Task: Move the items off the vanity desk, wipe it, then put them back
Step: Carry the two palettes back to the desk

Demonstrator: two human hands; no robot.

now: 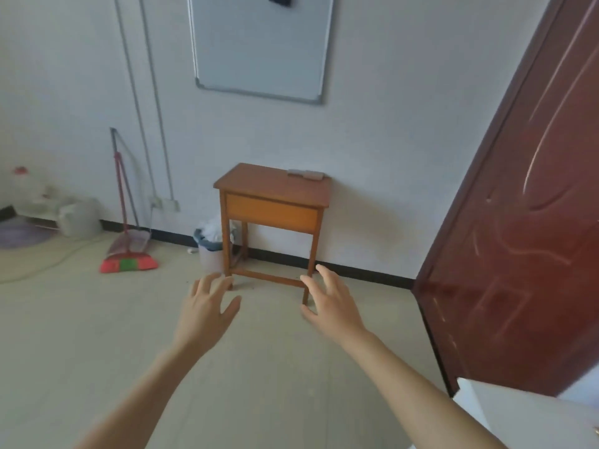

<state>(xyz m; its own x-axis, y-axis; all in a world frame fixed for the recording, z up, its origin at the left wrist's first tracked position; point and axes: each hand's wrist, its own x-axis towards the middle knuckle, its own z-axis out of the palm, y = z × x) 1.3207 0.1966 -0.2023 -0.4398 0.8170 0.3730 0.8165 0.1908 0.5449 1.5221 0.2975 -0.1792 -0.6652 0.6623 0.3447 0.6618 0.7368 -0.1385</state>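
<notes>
A small brown wooden desk (259,184) with one drawer stands against the white wall some way ahead of me. A flat grey item (306,174) lies on its far right corner. Both my arms reach forward over the floor. My left hand (207,311) and my right hand (334,301) are spread, fingers apart, holding nothing. Both are well short of the desk.
A dark red door (518,222) stands open on the right. A whiteboard (259,43) hangs above the desk. A bin (209,244) with white rubbish sits left of the desk's legs. A red broom and dustpan (129,251) lean on the wall further left.
</notes>
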